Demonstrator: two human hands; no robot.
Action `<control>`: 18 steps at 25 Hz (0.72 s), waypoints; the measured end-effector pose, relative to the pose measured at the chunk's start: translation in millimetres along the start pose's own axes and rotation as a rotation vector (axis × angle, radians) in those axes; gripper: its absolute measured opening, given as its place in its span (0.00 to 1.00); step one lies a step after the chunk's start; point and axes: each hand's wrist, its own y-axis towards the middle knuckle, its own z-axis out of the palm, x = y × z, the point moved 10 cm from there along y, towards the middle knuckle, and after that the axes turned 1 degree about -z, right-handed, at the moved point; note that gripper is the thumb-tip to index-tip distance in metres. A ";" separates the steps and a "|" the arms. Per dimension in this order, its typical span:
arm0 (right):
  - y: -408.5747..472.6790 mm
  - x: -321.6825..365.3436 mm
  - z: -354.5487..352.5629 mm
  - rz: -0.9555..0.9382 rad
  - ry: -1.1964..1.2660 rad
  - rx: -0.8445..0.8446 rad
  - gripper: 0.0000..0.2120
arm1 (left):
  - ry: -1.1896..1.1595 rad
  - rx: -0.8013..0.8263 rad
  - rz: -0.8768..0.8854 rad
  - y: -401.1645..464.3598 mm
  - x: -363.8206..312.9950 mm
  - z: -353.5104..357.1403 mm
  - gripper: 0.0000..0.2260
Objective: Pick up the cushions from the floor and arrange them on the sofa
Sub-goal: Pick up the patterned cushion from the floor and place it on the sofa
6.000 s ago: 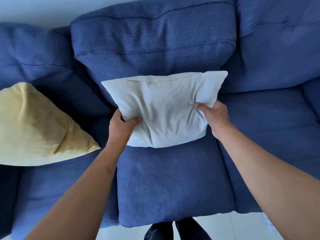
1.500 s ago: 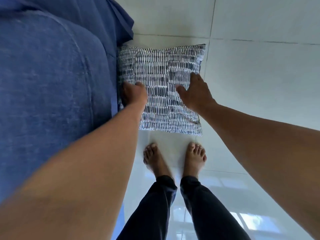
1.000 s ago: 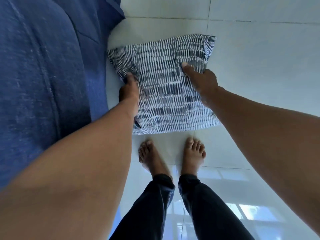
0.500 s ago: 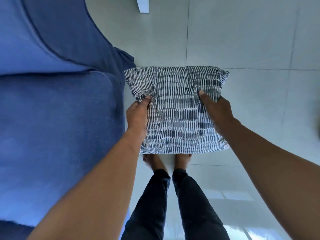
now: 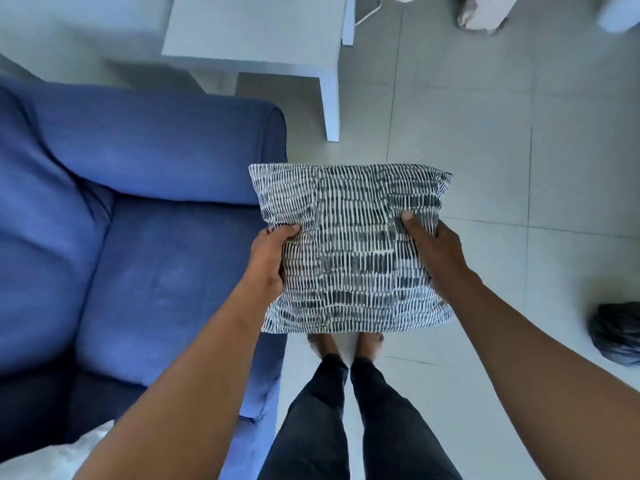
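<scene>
A cushion with a dark blue and white dash pattern is held up off the floor in front of me. My left hand grips its left edge and my right hand grips its right edge. The blue sofa fills the left side, its armrest just left of the cushion. A pale cushion corner shows at the bottom left on the sofa.
A white side table stands beyond the sofa armrest. A dark bundle lies on the tiled floor at the right. A pale object sits at the top right. My bare feet stand under the cushion.
Both hands took the patterned cushion from the floor beside the sofa and lifted it. The view has risen, bringing the sofa seat, armrest and white table into sight.
</scene>
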 end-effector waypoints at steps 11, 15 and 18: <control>-63.4 125.8 118.5 -0.176 -0.107 0.330 0.22 | -0.141 -0.059 0.274 -101.6 -66.5 -145.2 0.12; -85.3 153.5 189.9 -0.210 -0.120 0.468 0.18 | -0.182 -0.144 0.386 -125.8 -79.1 -212.4 0.13; -100.2 171.6 253.0 -0.233 -0.210 0.558 0.15 | -0.235 -0.223 0.430 -136.6 -87.6 -260.3 0.17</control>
